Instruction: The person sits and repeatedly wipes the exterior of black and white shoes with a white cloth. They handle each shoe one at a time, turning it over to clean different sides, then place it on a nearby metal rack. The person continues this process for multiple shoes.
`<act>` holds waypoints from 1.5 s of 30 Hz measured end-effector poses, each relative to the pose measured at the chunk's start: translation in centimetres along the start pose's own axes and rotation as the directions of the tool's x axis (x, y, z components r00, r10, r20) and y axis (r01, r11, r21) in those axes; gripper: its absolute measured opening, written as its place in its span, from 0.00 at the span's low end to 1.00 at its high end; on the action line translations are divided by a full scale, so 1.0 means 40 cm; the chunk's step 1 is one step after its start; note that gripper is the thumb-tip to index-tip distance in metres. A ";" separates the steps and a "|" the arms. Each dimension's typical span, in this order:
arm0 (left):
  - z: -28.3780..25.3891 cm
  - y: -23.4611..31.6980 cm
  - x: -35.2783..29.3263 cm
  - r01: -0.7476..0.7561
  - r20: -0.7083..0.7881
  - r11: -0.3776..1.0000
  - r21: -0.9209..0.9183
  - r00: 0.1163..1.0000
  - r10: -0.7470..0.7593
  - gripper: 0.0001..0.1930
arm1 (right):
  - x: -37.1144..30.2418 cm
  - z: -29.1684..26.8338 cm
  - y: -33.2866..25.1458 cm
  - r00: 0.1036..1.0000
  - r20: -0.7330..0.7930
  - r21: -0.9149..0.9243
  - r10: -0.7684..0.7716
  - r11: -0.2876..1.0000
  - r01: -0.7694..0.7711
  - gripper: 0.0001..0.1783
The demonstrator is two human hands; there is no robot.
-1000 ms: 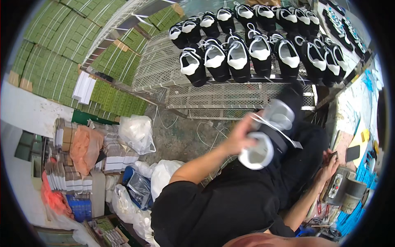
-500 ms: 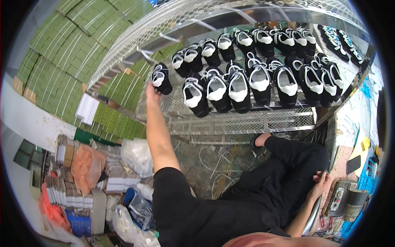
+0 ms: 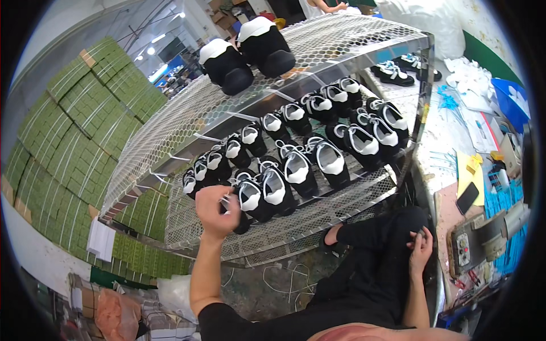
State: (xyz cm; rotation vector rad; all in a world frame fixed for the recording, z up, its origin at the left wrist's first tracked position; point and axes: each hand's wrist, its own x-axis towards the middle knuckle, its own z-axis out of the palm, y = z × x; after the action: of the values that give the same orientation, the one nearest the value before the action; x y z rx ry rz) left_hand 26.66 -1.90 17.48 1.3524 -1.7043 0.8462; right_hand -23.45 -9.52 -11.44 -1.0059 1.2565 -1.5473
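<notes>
My left hand [image 3: 218,211] is closed around a black lace-up shoe [image 3: 242,224] at the near left end of the front row, its fingers partly hidden by the shoe. Beside it stand several like black shoes [image 3: 274,190] with white laces and white heel linings, in two rows on the mesh rack shelf [image 3: 187,219]. At the back row's left end is another such shoe [image 3: 189,183]. My right hand [image 3: 420,250] rests by my knee, fingers closed around a small dark thing that I cannot make out.
Two black shoes with white heels [image 3: 264,48] stand on the rack's upper mesh shelf [image 3: 335,42]. On the right, a workbench holds a phone [image 3: 467,198], a grey machine [image 3: 469,241] and blue scraps. Stacked green bundles [image 3: 74,119] fill the left.
The shoe my left hand held now stands at the back row's left end. That hand has moved to the front-row end shoe. My view has tilted up; my right hand has shifted to my knee.
</notes>
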 end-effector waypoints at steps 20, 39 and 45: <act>0.083 0.406 0.545 -0.157 -0.099 0.934 -0.322 0.986 0.132 0.25 | -0.083 -0.126 -0.113 0.962 0.248 0.169 0.112 0.973 -0.157 0.15; 0.333 0.818 -0.490 0.656 0.715 0.288 -0.697 0.610 0.341 0.31 | -0.189 -0.270 -0.052 0.948 0.109 0.090 0.298 0.947 -0.308 0.33; 0.500 0.837 -0.261 0.389 0.618 0.481 -0.786 0.520 0.590 0.21 | -0.160 -0.235 -0.070 0.946 0.152 -0.124 0.287 0.955 -0.269 0.37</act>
State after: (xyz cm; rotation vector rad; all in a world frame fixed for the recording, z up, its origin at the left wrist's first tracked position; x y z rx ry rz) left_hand -8.20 -7.47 -2.10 0.8251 -2.4430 -0.9304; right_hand -30.89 -0.53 -10.57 -0.9553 1.3052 -1.1671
